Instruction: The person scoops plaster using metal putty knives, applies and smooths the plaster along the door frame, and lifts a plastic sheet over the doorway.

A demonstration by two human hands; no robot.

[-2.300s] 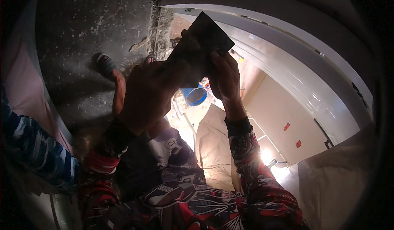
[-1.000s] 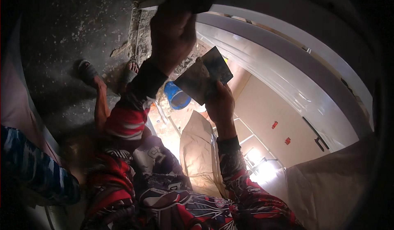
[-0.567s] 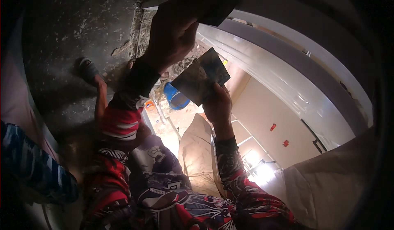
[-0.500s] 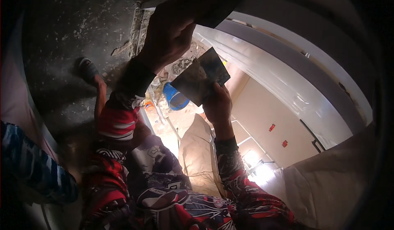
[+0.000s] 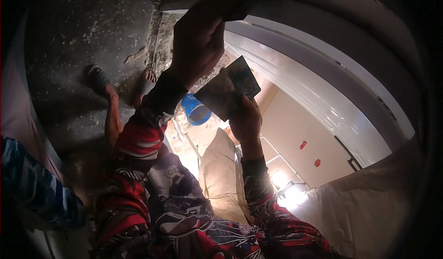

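Note:
My left hand (image 5: pixel 198 49) is raised at the top, its fingers closed around a dark flat blade (image 5: pixel 239 14) of which only a corner shows. That blade lies close to the white moulded band. Below it, my right hand (image 5: pixel 245 120) grips a square, dark putty blade (image 5: pixel 247 76) from its lower edge. A grey-brown lump of paste (image 5: pixel 220 88) is spread over the left part of this blade. The two hands are apart, and the left one's fingertips are in deep shadow.
Down below stands a blue bucket (image 5: pixel 196 109). Two sandalled feet (image 5: pixel 99 79) stand on the speckled dark floor (image 5: pixel 110 33). A bright lamp (image 5: pixel 288 192) glows at lower right near brown sheeting (image 5: pixel 221 166). The glossy white moulding (image 5: pixel 318 102) curves along the right.
My left hand has shifted a little to the right, and less of its blade shows. A second sandalled foot has come into sight. The right hand with its blade has barely moved.

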